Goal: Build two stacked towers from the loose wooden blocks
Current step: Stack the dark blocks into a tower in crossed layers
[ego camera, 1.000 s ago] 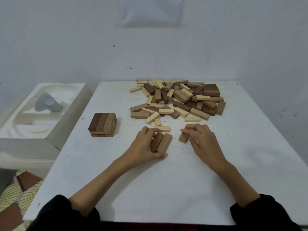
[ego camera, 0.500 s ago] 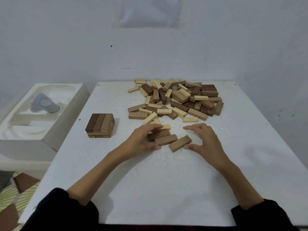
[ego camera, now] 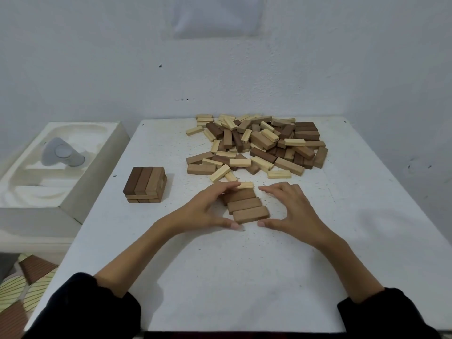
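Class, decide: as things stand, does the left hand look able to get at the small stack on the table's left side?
Probably yes. The stack stands alone, and nothing lies between it and the left hand, which touches the row of three blocks.

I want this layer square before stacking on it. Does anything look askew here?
Yes. The three brown blocks between the left hand and right hand are staggered: each nearer one sits further right, so their ends don't line up. The small stack on the left looks square.
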